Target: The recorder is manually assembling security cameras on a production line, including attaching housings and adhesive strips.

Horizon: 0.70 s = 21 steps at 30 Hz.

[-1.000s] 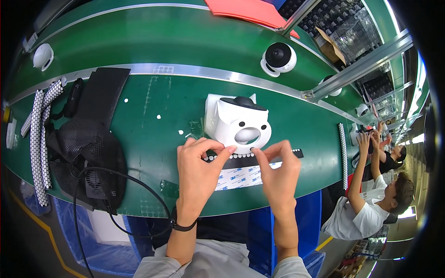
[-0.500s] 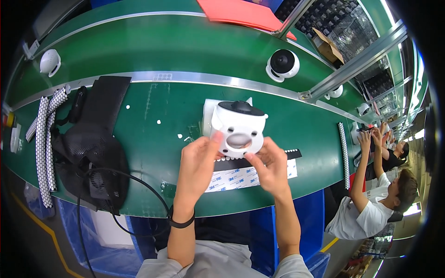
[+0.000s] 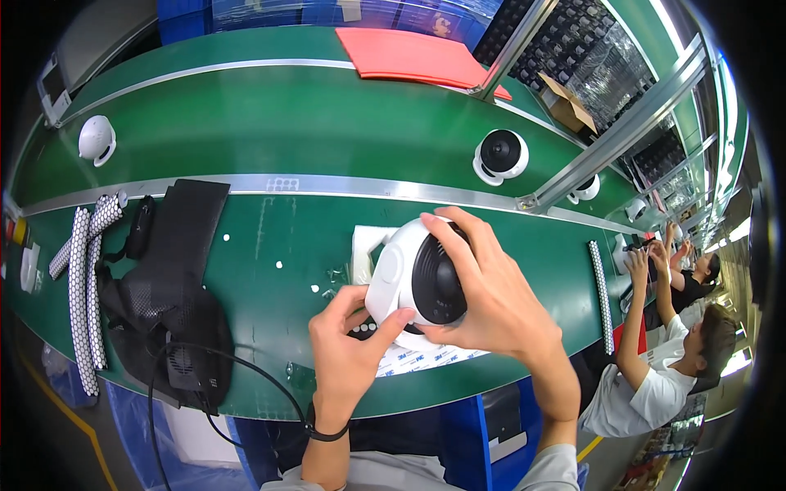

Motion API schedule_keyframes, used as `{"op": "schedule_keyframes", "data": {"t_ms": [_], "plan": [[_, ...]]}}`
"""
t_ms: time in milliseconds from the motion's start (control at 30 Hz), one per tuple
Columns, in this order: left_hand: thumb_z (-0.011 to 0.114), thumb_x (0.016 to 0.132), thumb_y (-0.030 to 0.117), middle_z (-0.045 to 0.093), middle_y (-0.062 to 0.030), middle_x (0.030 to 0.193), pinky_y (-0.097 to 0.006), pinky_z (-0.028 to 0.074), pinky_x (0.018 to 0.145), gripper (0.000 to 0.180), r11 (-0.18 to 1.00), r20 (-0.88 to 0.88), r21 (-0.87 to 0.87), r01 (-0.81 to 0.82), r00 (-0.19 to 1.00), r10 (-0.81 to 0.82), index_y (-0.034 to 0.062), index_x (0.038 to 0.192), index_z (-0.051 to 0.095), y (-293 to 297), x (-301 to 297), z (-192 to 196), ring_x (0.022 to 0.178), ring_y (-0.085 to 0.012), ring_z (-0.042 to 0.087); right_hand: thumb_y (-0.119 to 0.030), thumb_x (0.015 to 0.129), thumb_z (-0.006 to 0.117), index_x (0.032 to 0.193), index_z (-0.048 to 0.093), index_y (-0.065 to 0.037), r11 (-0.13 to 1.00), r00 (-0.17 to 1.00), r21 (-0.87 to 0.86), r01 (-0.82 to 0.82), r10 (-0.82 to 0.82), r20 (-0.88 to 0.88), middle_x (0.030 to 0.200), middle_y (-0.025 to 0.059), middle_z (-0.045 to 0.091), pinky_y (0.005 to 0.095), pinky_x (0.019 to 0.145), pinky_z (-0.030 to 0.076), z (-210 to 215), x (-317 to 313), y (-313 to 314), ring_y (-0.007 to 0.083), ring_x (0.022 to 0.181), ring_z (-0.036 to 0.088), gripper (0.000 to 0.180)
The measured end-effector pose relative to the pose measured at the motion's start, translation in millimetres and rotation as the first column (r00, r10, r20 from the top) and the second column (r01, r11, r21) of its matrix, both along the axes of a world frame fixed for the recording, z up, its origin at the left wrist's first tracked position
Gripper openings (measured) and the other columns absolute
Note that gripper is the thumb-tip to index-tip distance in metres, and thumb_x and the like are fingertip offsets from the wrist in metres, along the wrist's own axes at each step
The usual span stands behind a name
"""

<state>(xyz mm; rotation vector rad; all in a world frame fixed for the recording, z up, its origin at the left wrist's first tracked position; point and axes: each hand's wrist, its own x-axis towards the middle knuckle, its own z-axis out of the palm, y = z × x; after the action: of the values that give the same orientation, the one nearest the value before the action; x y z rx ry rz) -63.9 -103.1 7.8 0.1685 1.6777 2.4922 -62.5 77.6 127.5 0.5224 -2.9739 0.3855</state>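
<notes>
A round white camera with a black lens face (image 3: 399,274) is held between my hands above the bench, tilted so the lens face turns to the right. My right hand (image 3: 503,303) wraps its right side, fingers over the top and thumb underneath. With thumb and fingers bent, my left hand (image 3: 350,344) grips the lower left of the white shell. Beneath lies a white backing sheet with blue print (image 3: 438,360), and part of a black strip with white dots (image 3: 362,329) shows by my left fingers. A white block (image 3: 365,245) sits behind the camera.
On the left are a black mesh-textured bag-like item (image 3: 168,315) with a cable and several patterned tubes (image 3: 80,303). White cameras (image 3: 501,155) stand on the raised green strip behind a metal rail (image 3: 327,186). Red sheets (image 3: 409,59) lie farther back. Co-workers (image 3: 647,368) sit at right.
The camera has turned from showing its holed underside to showing its lens face. My right hand has moved from its lower edge up around its right side. The view has shifted slightly.
</notes>
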Motion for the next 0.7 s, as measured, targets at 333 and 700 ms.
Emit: {"op": "schedule_keyframes", "data": {"t_ms": [333,700], "plan": [[0.079,0.095,0.009,0.055,-0.0286,0.157,-0.046,0.039,0.124,0.063,0.822,-0.368,-0.424,-0.379,0.902,0.226,-0.0087,0.151,0.056,13.1,-8.6,-5.7,0.15,-0.0387,0.05,-0.017,0.062,0.096,0.153,0.042,-0.004,0.94,0.833,0.263,0.216,-0.037,-0.552,0.152,0.026,0.043,0.0528,0.119,0.043,-75.4,-212.6,126.9,0.0483,0.141,0.046,0.107],[0.076,0.094,0.004,0.057,-0.0241,0.157,-0.048,0.037,0.124,0.061,0.822,-0.334,-0.433,-0.37,0.913,0.235,-0.005,0.151,0.057,12.5,-7.6,0.9,0.151,-0.0385,0.048,-0.036,0.077,0.08,0.162,0.039,-0.006,0.872,0.863,0.452,0.187,0.074,-0.5,0.163,0.0277,0.039,0.0574,0.124,0.037,-57.7,-206.0,237.5,0.0486,0.149,0.041,0.099]]}}
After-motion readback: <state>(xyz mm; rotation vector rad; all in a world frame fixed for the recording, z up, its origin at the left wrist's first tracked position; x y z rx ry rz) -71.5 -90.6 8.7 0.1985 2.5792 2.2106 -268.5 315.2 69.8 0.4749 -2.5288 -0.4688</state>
